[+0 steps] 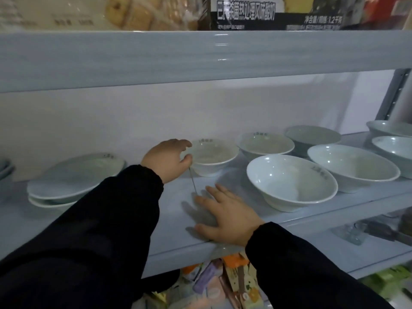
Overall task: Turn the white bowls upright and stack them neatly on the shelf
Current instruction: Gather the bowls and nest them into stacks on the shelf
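Several white bowls stand upright on the pale grey shelf (20, 219). My left hand (167, 159) pinches the left rim of a small white bowl (214, 157) at the back middle, fingers over the rim and thumb on the near side. Flat on the shelf in front of it lies my right hand (225, 217), fingers spread, holding nothing. A stack of two wide bowls (75, 175) sits to the left. A large bowl (292, 181) leans toward me at the right, with another large bowl (352, 166) behind it.
More bowls stand at the back (265, 146), (312, 137) and at the far right (394, 152). The upper shelf's front beam (200, 59) hangs low overhead, with food boxes (245, 12) on top. Colourful packets (223, 284) lie on the level below.
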Tool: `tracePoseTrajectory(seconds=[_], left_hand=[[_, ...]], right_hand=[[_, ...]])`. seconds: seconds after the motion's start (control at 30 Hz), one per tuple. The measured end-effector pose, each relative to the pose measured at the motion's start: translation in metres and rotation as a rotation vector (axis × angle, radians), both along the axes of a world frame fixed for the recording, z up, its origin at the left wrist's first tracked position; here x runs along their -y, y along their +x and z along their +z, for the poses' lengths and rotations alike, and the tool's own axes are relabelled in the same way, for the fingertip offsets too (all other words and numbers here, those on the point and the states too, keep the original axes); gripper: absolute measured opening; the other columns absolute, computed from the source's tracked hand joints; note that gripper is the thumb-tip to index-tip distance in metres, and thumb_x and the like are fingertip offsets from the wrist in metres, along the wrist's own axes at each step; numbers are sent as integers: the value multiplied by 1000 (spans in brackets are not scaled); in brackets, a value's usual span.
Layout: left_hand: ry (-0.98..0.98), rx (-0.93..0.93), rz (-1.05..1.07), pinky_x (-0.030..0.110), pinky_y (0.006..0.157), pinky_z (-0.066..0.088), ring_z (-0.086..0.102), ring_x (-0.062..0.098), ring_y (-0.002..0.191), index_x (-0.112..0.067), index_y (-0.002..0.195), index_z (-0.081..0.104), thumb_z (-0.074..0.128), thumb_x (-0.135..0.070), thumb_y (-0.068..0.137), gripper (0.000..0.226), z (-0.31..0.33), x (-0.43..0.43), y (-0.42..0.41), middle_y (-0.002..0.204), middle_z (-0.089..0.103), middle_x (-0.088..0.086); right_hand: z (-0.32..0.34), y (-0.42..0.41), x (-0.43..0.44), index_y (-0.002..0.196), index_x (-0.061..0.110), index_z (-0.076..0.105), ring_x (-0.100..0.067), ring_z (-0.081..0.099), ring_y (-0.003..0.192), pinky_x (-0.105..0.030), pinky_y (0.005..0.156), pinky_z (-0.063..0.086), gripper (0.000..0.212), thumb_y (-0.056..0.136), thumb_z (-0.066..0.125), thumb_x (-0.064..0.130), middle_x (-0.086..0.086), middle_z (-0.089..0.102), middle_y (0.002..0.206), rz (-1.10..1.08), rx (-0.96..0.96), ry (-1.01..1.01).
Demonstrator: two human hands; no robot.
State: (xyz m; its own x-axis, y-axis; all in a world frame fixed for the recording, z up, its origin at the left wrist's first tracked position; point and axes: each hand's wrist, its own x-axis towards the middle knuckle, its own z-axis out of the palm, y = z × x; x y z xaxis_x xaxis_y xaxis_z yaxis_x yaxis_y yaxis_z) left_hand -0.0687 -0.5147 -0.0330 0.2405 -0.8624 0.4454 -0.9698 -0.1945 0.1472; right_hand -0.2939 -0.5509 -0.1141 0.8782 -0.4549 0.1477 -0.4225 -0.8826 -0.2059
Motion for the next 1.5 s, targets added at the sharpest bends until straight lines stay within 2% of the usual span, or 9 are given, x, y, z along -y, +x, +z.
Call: tracePoseTrajectory(seconds=[0.17, 0.3, 0.37, 0.43, 0.67, 0.9, 1.07, 1.23, 1.5], left_hand=[[234, 36, -98, 37, 103, 42, 53, 28, 123, -23, 139, 53, 50, -15, 91, 49, -22, 28, 7, 137, 57, 6], [271, 170, -105, 38, 82, 45, 56, 27, 97, -23, 109, 65, 51, -17, 91, 24, -37, 48, 5, 102, 63, 3], [241, 264, -78, 38, 67, 43, 55, 26, 82, -20, 91, 59, 52, -14, 90, 9, -39, 51, 2, 88, 58, 2], [227, 353, -66, 34, 53, 30, 50, 24, 71, -19, 84, 49, 51, -12, 88, 8, -38, 49, -3, 80, 53, 1], [24, 382, -39, 30, 56, 29, 47, 22, 70, -21, 100, 56, 50, -13, 86, 18, 3, 11, 6, 90, 62, 3], [-66, 505, 180, 31, 69, 40, 64, 33, 90, -22, 108, 64, 55, -20, 92, 19, 66, -98, 62, 106, 67, 6], [-22, 551, 359, 31, 52, 41, 63, 34, 62, -18, 88, 69, 70, -7, 77, 16, 63, -187, 100, 77, 68, 10], [146, 485, 453, 32, 56, 34, 61, 31, 72, -23, 87, 57, 58, -12, 84, 11, 34, -226, 124, 80, 63, 5], [92, 379, 298, 32, 54, 28, 53, 30, 61, -17, 76, 53, 64, -2, 76, 19, -2, -220, 135, 69, 58, 8]], right_hand=[[3, -2, 2, 154, 42, 16, -21, -1, 153, -39, 122, 4, 80, 86, 40, 76, 0, 8, 166, -15, 20, 21], [2, -7, 5, 153, 42, 17, -20, -1, 153, -37, 121, 3, 79, 86, 41, 76, 2, 7, 166, -41, 27, 31], [0, -10, 8, 153, 43, 18, -21, 0, 153, -37, 121, 4, 79, 86, 40, 76, 1, 8, 166, -49, 32, 39], [0, -12, 8, 153, 43, 18, -22, 1, 153, -39, 122, 5, 79, 85, 40, 77, 0, 9, 166, -58, 30, 37], [21, -3, -1, 154, 41, 20, -21, 0, 153, -37, 123, 6, 78, 87, 43, 73, 0, 9, 166, -54, 71, -11], [53, 46, -19, 153, 45, 21, -17, 3, 153, -32, 120, 8, 76, 86, 44, 73, 4, 11, 166, 12, 154, -55], [59, 82, -35, 151, 46, 24, -10, 1, 152, -28, 118, 12, 81, 79, 37, 80, 11, 11, 165, 58, 229, -22], [59, 103, -50, 150, 46, 28, -12, 7, 152, -30, 119, 14, 83, 75, 34, 81, 8, 16, 165, 65, 253, -21], [60, 111, -64, 149, 48, 28, -10, 5, 152, -28, 118, 14, 75, 81, 43, 75, 9, 15, 165, 59, 232, -18]])
